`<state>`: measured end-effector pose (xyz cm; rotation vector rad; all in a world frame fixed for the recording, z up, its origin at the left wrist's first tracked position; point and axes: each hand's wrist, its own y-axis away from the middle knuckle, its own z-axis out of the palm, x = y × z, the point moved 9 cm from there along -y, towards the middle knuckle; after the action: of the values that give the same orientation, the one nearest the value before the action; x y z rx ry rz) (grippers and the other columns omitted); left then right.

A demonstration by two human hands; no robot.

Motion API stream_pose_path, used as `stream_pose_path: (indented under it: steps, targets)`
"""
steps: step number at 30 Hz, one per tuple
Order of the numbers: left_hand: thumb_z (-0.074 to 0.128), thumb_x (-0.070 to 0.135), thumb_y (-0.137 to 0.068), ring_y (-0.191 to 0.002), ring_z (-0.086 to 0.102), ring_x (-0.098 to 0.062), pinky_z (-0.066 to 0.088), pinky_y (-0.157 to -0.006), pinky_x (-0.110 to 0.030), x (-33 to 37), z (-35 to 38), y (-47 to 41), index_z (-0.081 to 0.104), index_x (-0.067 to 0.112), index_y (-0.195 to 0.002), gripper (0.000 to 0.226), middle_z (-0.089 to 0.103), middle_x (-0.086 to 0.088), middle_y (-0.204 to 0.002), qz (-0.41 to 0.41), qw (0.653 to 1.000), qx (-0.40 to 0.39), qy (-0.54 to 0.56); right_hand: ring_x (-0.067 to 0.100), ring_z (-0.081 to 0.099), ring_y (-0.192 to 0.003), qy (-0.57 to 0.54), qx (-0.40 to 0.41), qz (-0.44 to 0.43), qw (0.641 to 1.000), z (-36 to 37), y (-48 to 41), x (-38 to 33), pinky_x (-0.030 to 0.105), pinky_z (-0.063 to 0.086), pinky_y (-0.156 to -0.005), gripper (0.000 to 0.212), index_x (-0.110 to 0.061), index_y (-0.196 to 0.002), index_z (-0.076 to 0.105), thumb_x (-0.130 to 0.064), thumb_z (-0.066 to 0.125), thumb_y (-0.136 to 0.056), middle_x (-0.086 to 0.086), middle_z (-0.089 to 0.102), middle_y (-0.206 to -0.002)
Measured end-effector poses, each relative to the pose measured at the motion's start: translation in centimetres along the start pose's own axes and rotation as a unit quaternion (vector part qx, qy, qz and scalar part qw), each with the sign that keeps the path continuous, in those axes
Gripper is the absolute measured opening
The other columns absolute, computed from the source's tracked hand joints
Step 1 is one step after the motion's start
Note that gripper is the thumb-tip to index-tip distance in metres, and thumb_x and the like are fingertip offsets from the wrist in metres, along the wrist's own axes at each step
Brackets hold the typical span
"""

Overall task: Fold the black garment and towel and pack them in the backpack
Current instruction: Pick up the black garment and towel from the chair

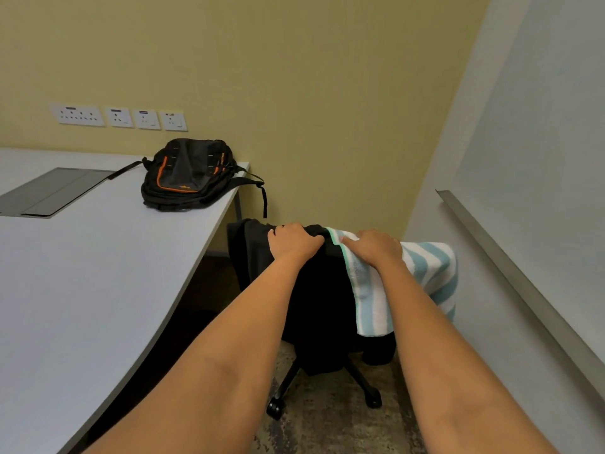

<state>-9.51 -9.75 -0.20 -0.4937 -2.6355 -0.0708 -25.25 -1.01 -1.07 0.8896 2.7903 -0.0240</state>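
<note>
Our two bare forearms point(229, 355) fill the bottom of the frame and run up to the centre, where both grips sit on top of a chair back. On the left side of it, our left grip point(294, 242) lies on the black garment point(314, 299), fingers curled over the top edge & clutching the cloth. Just right of it, our right grip point(373, 247) has its fingers bent down onto the towel point(425, 267), bunching the cloth by the green hem. The 2 grips are near each other, not touching.

Centre frame, the black garment hangs draped over the chair back, covering most of it & falling twd the chair base point(360, 378). Beside it on the right, the towel, white w/ pale blue stripes, is draped over the same back, its left edge lying over the garment. Lower centre we see one caster point(275, 408) on mottled carpet point(327, 427).

Upper left-centre, the backpack point(188, 175), black w/ orange trim, lies flat on the far corner of the counter point(98, 273), w/ one strap dangling off the counter's edge. We can't tell if its zips are open. It's well apart from the chair.

The pale grey counter takes up the left side, w/ a dark grey panel point(55, 191) set in its top at the left edge. Upper left, a row of white wall sockets point(118, 117) sits on the yellow wall point(327, 93). At right, a metal ledge point(523, 291) runs diagonally under a pale board.
</note>
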Motion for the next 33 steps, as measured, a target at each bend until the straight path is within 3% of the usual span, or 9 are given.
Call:
stream_pose_path:
  steps: [6, 11, 16, 19, 22, 25, 27, 31, 33]
  targets:
    - [0.050, 0.015, -0.088, -0.116, 0.045, -0.027, 0.038, -0.091, -0.033, 0.6, -0.5, -0.1, 0.062, 0.007, -0.111, 0.027, 0.061, -0.013, -0.114, -0.017, 0.999, 0.035, 0.025, 0.030, 0.060, -0.102, -0.089, 0.079, 0.052, 0.992, -1.0, 0.1, 0.8, 0.030, 0.044, -0.079, 0.032, -0.014, -0.107, 0.070, -0.037, 0.055, -0.091, 0.010, 0.067, -0.108]
    - [0.044, 0.007, -0.091, -0.110, 0.048, -0.032, 0.041, -0.088, -0.037, 0.6, -1.0, -0.1, 0.060, 0.001, -0.108, 0.024, 0.062, -0.017, -0.110, 0.004, 0.996, 0.083, 0.046, 0.034, 0.060, -0.104, -0.148, 0.137, 0.063, 0.977, -1.6, 0.1, 1.4, 0.033, 0.046, -0.080, 0.028, -0.013, -0.115, 0.067, -0.028, 0.054, -0.095, 0.015, 0.067, -0.112]
    - [0.048, 0.007, -0.093, -0.115, 0.051, -0.034, 0.044, -0.096, -0.040, -1.2, -1.9, -0.7, 0.057, 0.004, -0.121, 0.030, 0.060, -0.018, -0.119, -0.054, 0.973, 0.087, 0.207, 0.035, 0.059, -0.103, -0.267, 0.212, 0.079, 0.937, -3.4, 0.1, 2.5, 0.033, 0.044, -0.078, 0.026, -0.010, -0.114, 0.066, -0.022, 0.052, -0.096, 0.017, 0.067, -0.111]
    - [0.049, 0.011, -0.096, -0.112, 0.053, -0.029, 0.042, -0.089, -0.033, -2.7, -3.0, -0.5, 0.054, 0.007, -0.127, 0.032, 0.056, -0.014, -0.126, -0.140, 0.922, 0.081, 0.353, 0.035, 0.059, -0.101, -0.302, 0.244, 0.073, 0.919, -5.0, 0.1, 2.2, 0.034, 0.043, -0.080, 0.026, -0.007, -0.112, 0.067, -0.021, 0.053, -0.096, 0.018, 0.067, -0.110]
    - [0.051, 0.010, -0.095, -0.093, 0.055, -0.024, 0.043, -0.084, -0.028, -3.6, -3.9, -0.8, 0.052, 0.006, -0.129, 0.035, 0.054, -0.009, -0.121, -0.197, 0.838, 0.057, 0.505, 0.032, 0.059, -0.106, -0.369, 0.264, 0.064, 0.889, -6.5, 0.3, 1.4, 0.030, 0.041, -0.085, 0.028, -0.007, -0.116, 0.065, -0.023, 0.054, -0.095, 0.014, 0.067, -0.114]
    - [0.057, 0.005, -0.090, -0.112, 0.055, -0.032, 0.046, -0.098, -0.039, -3.9, -5.8, -0.8, 0.047, 0.000, -0.133, 0.045, 0.055, -0.013, -0.128, -0.217, 0.755, 0.047, 0.618, 0.028, 0.060, -0.108, -0.405, 0.279, 0.017, 0.871, -8.7, 0.5, -1.4, 0.025, 0.039, -0.086, 0.029, -0.008, -0.116, 0.066, -0.024, 0.055, -0.094, 0.012, 0.067, -0.115]
    - [0.056, 0.002, -0.090, -0.114, 0.055, -0.030, 0.047, -0.094, -0.038, -4.1, -7.8, -0.6, 0.048, -0.002, -0.131, 0.042, 0.057, -0.011, -0.123, -0.210, 0.714, 0.049, 0.667, 0.026, 0.060, -0.107, -0.416, 0.288, -0.026, 0.862, -10.6, 0.9, -4.2, 0.021, 0.037, -0.083, 0.028, -0.008, -0.115, 0.066, -0.024, 0.055, -0.094, 0.010, 0.068, -0.114]
    - [0.055, 0.007, -0.091, -0.108, 0.060, -0.030, 0.054, -0.071, -0.038, -5.5, -12.3, -0.4, 0.047, 0.007, -0.136, 0.045, 0.056, -0.016, -0.130, -0.187, 0.670, 0.051, 0.717, 0.021, 0.062, -0.102, -0.455, 0.284, -0.100, 0.838, -13.3, 1.9, -10.9, 0.020, 0.039, -0.083, 0.025, -0.011, -0.110, 0.068, -0.025, 0.056, -0.094, 0.006, 0.070, -0.109]
    - [0.053, 0.009, -0.094, -0.091, 0.063, -0.029, 0.053, -0.061, -0.035, -6.5, -15.4, 0.3, 0.049, 0.004, -0.134, 0.041, 0.061, -0.016, -0.120, -0.164, 0.653, 0.071, 0.736, 0.019, 0.063, -0.099, -0.475, 0.281, -0.128, 0.824, -14.1, 2.5, -14.3, 0.021, 0.041, -0.083, 0.024, -0.012, -0.108, 0.069, -0.025, 0.056, -0.094, 0.004, 0.071, -0.106]
